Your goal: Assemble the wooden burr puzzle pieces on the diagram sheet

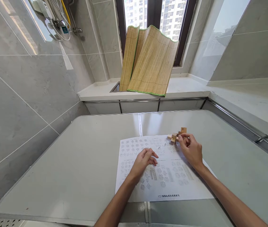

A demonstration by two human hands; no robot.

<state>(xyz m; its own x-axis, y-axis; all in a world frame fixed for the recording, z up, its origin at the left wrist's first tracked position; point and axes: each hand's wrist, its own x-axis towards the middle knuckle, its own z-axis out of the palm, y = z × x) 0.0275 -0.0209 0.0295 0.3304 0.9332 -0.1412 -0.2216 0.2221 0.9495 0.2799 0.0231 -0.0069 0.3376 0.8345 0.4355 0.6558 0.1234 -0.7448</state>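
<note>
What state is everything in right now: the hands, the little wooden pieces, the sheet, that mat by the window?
Right hand: fingers on the wooden pieces, pinching them.
Left hand: holds nothing, fingers curled, over the sheet.
Wooden pieces: joined in a small cluster at the sheet's far edge, one block upright.
Sheet: flat on the table, printed side up.
Table: bears the sheet.
Bamboo mat: partly unrolled, leaning against the window.
</note>
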